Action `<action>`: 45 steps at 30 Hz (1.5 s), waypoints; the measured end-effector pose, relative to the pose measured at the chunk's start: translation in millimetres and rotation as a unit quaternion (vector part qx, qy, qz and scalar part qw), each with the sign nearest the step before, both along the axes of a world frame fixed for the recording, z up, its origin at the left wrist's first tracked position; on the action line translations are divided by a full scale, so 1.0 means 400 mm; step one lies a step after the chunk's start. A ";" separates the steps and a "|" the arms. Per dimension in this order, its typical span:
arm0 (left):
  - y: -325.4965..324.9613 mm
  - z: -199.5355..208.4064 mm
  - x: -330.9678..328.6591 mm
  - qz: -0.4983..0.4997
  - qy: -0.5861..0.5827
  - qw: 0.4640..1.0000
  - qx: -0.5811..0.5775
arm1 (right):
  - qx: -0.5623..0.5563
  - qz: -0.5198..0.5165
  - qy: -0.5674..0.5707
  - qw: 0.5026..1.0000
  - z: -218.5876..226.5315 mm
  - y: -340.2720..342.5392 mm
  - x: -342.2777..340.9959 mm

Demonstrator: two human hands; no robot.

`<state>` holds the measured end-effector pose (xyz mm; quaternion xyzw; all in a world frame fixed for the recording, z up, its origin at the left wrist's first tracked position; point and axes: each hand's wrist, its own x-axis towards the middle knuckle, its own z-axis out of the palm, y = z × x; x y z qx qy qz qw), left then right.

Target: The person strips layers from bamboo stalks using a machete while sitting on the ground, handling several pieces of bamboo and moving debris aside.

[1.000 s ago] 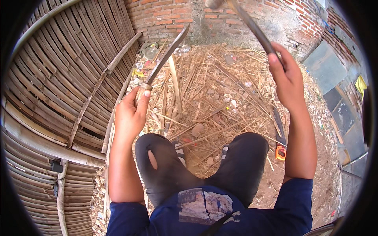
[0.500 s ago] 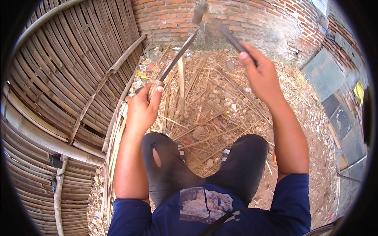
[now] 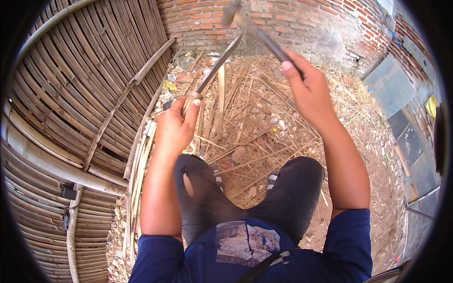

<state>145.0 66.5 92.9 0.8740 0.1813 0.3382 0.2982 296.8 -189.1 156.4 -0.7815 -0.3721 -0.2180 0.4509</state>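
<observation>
My left hand [image 3: 178,123] is closed around the wooden handle of a machete [image 3: 218,68], whose dark blade slants up and to the right. My right hand [image 3: 307,89] grips the dark handle of a hammer [image 3: 272,45]. The hammer's head, a little blurred, is raised just beyond the blade tip, and I cannot tell whether the two touch. A pale split bamboo strip [image 3: 221,101] stands nearly upright below the blade. Whether the blade touches this strip is unclear.
A bamboo slat wall [image 3: 89,89] runs along the left, with long bamboo strips [image 3: 133,207] lying at its foot. Ahead rises a brick wall [image 3: 311,28]. Straw, splinters and stones litter the ground between my bent knees. Grey sheets [image 3: 390,86] lean at the right.
My left hand and the machete have shifted slightly right. The hammer head has swung a little up and to the left, while my right hand has barely moved.
</observation>
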 end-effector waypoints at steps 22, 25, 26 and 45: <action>-0.009 0.004 0.000 0.006 0.018 1.000 -0.023 | 0.100 -0.016 -0.040 0.994 -0.019 0.013 -0.033; -0.009 -0.004 0.012 0.003 0.009 1.000 -0.017 | -0.032 -0.055 0.004 0.998 -0.107 0.014 0.007; -0.008 0.000 0.010 0.003 0.010 1.000 -0.019 | -0.055 -0.050 0.044 0.996 -0.112 0.024 0.000; 0.000 -0.002 0.000 0.014 0.031 0.999 -0.012 | -0.081 -0.033 0.063 0.994 -0.087 0.045 -0.035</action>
